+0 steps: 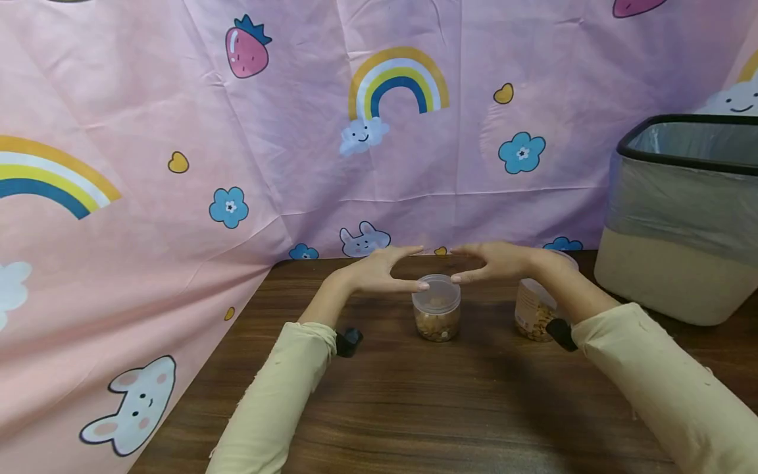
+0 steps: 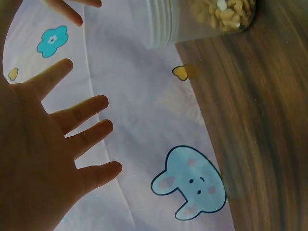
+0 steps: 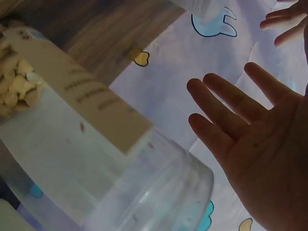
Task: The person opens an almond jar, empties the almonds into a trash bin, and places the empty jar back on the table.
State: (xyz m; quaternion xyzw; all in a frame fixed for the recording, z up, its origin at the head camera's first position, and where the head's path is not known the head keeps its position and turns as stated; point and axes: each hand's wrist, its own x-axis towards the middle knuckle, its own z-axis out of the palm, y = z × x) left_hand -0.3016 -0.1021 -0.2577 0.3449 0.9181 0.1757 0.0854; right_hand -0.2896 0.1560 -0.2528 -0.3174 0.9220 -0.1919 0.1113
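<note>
A small clear plastic jar (image 1: 436, 316) with pale pieces in its lower part stands mid-table. My left hand (image 1: 385, 268) is held above and left of it, fingers and thumb spread, thumb tip near the jar's top. From the right, my right hand (image 1: 494, 260) mirrors it, palm facing inward. Both look apart from the jar and hold nothing; in the left wrist view the jar (image 2: 216, 19) shows beyond my spread fingers. A taller labelled jar (image 1: 531, 309) with similar pieces is partly hidden by my right forearm; it looms close in the right wrist view (image 3: 91, 110).
At the right stands a beige bin (image 1: 675, 263) with a dark rim and a clear bag liner. A pink patterned cloth (image 1: 308, 131) hangs behind and along the left of the dark wooden table (image 1: 414, 408).
</note>
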